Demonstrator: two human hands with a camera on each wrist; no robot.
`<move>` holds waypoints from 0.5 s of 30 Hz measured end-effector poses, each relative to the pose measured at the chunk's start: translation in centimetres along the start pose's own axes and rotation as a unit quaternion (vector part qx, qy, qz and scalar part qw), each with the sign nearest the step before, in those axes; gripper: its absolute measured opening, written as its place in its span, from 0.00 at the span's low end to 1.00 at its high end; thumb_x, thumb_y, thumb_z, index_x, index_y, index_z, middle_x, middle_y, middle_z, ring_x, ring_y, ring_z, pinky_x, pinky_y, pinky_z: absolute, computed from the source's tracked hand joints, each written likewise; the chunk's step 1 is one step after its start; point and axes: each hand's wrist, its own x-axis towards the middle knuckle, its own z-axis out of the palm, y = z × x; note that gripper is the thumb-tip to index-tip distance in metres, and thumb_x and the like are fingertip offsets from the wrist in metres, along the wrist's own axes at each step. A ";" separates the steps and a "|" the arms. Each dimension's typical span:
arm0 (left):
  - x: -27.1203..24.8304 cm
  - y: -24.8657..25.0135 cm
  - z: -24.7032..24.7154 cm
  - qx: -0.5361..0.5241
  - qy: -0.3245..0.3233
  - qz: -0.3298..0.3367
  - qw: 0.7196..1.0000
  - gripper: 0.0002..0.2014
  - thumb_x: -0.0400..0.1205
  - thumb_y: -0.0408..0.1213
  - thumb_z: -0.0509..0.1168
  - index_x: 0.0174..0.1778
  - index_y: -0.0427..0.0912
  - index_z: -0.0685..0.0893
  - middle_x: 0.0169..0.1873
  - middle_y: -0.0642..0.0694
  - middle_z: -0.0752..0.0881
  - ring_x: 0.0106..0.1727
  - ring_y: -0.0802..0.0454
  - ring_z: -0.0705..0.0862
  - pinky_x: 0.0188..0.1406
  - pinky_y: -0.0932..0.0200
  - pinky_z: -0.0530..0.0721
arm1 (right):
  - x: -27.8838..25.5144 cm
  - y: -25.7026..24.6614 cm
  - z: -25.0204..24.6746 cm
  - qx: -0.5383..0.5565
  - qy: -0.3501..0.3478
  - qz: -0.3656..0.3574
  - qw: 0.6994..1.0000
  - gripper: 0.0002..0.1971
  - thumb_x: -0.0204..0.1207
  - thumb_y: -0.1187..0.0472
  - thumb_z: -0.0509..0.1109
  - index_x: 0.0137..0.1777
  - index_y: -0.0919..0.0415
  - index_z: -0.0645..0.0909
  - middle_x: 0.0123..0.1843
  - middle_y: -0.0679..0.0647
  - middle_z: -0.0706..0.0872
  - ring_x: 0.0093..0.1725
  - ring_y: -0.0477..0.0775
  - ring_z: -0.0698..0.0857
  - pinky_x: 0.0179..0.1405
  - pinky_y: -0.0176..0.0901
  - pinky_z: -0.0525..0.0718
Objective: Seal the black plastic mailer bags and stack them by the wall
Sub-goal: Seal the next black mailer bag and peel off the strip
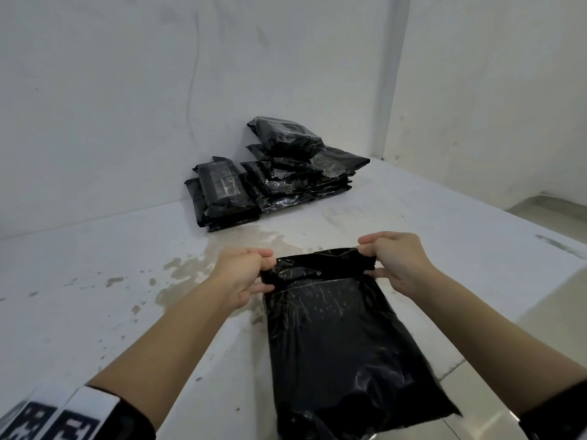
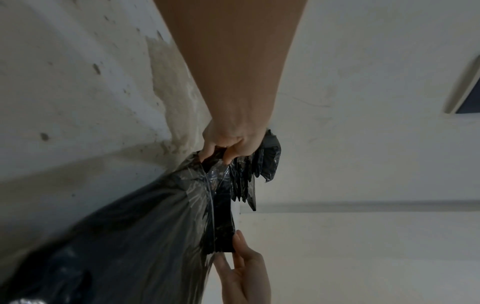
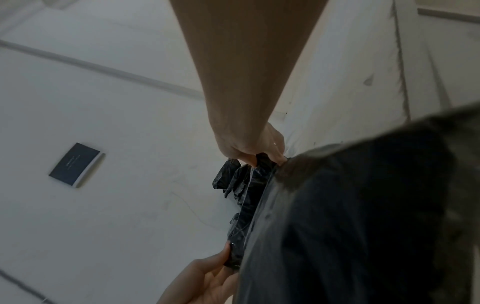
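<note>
A black plastic mailer bag (image 1: 343,350) lies on the white platform (image 1: 95,306) in front of me, hanging partly over the near edge. Its top flap (image 1: 320,263) is folded toward me. My left hand (image 1: 246,274) pinches the flap's left corner and my right hand (image 1: 392,262) pinches its right corner. In the left wrist view the left hand (image 2: 228,146) grips the bag (image 2: 135,236) at its corner. The right wrist view shows the right hand (image 3: 255,150) pinching the flap (image 3: 249,197). A pile of sealed black bags (image 1: 270,176) lies against the wall.
The white wall (image 1: 158,90) meets a side wall at a corner on the right. Brownish stains (image 1: 190,271) mark the platform near my left hand. The platform's right edge drops to a tiled floor (image 1: 540,312). A dark flat panel (image 3: 75,164) shows on the ceiling.
</note>
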 end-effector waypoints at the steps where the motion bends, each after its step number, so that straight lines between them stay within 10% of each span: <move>1: 0.1 -0.1 0.2 -0.001 -0.001 -0.003 1.000 0.08 0.80 0.18 0.64 0.42 0.34 0.82 0.57 0.32 0.83 0.65 0.39 0.81 0.32 0.49 0.84 | 0.1 0.0 -0.1 -0.002 0.003 -0.003 1.000 0.08 0.74 0.77 0.67 0.41 0.66 0.85 0.48 0.64 0.87 0.51 0.60 0.86 0.52 0.58 0.88; 15: 1.0 -0.4 1.2 -0.025 0.001 0.018 1.000 0.07 0.80 0.18 0.63 0.43 0.34 0.82 0.61 0.32 0.81 0.68 0.37 0.78 0.34 0.47 0.85 | 1.0 0.7 -0.6 -0.006 0.014 -0.041 0.999 0.08 0.72 0.77 0.67 0.42 0.66 0.85 0.38 0.58 0.87 0.41 0.56 0.86 0.53 0.62 0.87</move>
